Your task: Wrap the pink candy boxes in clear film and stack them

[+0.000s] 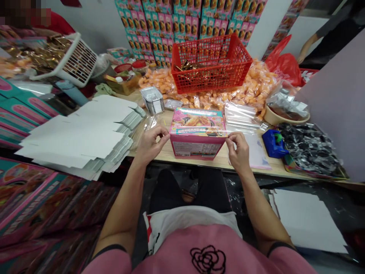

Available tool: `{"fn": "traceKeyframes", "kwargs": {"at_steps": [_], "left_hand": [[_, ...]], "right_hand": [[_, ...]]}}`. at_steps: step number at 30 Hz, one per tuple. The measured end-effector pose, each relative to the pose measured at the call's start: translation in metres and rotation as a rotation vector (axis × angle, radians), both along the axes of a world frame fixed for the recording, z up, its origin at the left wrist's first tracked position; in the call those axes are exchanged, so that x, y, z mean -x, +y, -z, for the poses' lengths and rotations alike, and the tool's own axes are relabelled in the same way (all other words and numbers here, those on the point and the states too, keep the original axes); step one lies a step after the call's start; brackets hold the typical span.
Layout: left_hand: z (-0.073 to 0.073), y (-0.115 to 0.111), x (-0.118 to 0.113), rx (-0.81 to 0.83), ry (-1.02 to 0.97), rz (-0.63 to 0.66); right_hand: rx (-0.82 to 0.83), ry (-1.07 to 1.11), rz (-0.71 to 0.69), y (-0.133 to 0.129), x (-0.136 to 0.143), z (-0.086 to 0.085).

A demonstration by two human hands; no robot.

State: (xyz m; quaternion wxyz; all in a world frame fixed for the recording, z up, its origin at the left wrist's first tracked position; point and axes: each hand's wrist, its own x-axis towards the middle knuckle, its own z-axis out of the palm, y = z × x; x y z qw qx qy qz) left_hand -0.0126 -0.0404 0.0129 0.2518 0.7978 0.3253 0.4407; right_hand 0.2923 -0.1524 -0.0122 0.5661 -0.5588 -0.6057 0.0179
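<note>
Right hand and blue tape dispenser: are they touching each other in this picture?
Apart. The head view shows the right hand beside the box, with clear plastic plainly visible between it and the dispenser.

The pink-and-teal rectangular cardboard box (199,131) bore illegible fine print; its rear face was hidden. The frame's left edge truncated the teal-and-pink cardboard cartons (24,108).

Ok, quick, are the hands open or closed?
Left hand: pinched closed at the box's left corner; exactly what's pinched, unclear.
Right hand: pinched closed at its right corner; exactly what's pinched, unclear.
</note>
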Motion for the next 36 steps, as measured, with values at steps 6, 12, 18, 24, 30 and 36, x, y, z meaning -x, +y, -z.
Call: {"fn": "traceKeyframes", "kwargs": {"at_steps": [6, 12, 18, 24, 30, 36], "left_hand": [[-0.002, -0.001, -0.003, -0.026, 0.010, 0.001], [-0.002, -0.001, -0.003, -0.094, 0.035, 0.015], [0.003, 0.002, -0.002, -0.151, 0.030, 0.023], [0.006, 0.005, -0.002, -0.178, 0.025, 0.016], [0.007, 0.005, -0.001, -0.208, 0.035, 0.000], [0.007, 0.004, -0.003, -0.215, 0.026, -0.003]], "right_hand": [[-0.005, -0.032, 0.007, 0.001, -0.001, 0.003], [-0.012, -0.039, 0.031, 0.004, -0.002, 0.010], [-0.041, -0.073, 0.041, 0.006, -0.003, 0.014], [-0.044, -0.078, 0.048, 0.006, -0.003, 0.015], [-0.051, -0.087, 0.051, 0.008, -0.003, 0.015], [-0.057, -0.082, 0.044, 0.008, -0.003, 0.017]]}}
